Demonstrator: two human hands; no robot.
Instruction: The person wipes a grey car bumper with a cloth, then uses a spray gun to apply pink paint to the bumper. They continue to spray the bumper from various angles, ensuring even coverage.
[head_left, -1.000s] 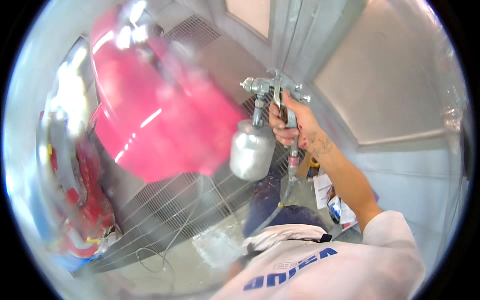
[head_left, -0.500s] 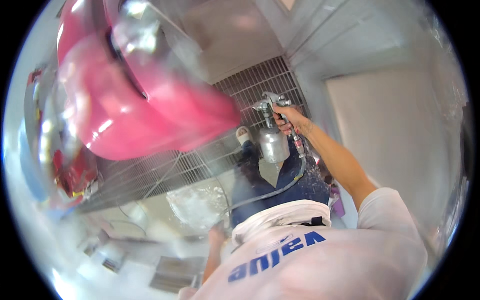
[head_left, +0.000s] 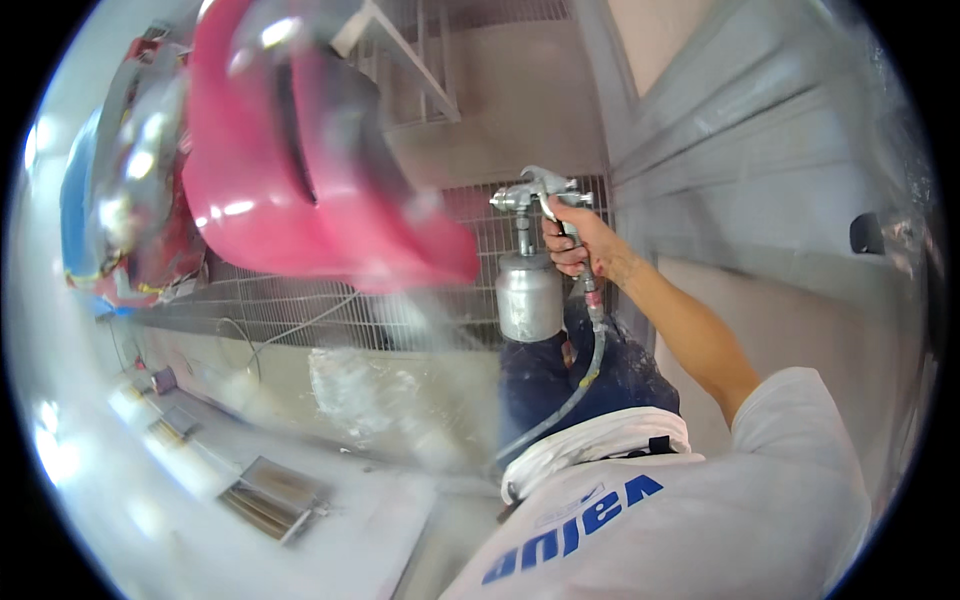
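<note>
My right hand (head_left: 582,238) is closed round the handle of a metal spray gun (head_left: 524,196), with its trigger under the fingers. Below the gun hangs a silver paint cup (head_left: 531,300). From the handle's foot a grey air hose (head_left: 590,372) runs down past my waist. The gun's nozzle faces left toward a large, glossy pink curved panel (head_left: 250,225) with a dark slot, and stays apart from it. A pale haze spreads under the panel's right end. My left hand is out of view.
Red and blue glossy parts (head_left: 85,205) stand behind the panel at the left. A metal floor grating (head_left: 320,305) crosses below it. Crumpled clear plastic sheeting (head_left: 350,395) lies near the grating. A grey wall (head_left: 730,160) rises on the right.
My view has shifted, so the pink panel sits higher and the gun slightly farther left. My left hand, seen low down before, has gone out of view. My right hand keeps its grip.
</note>
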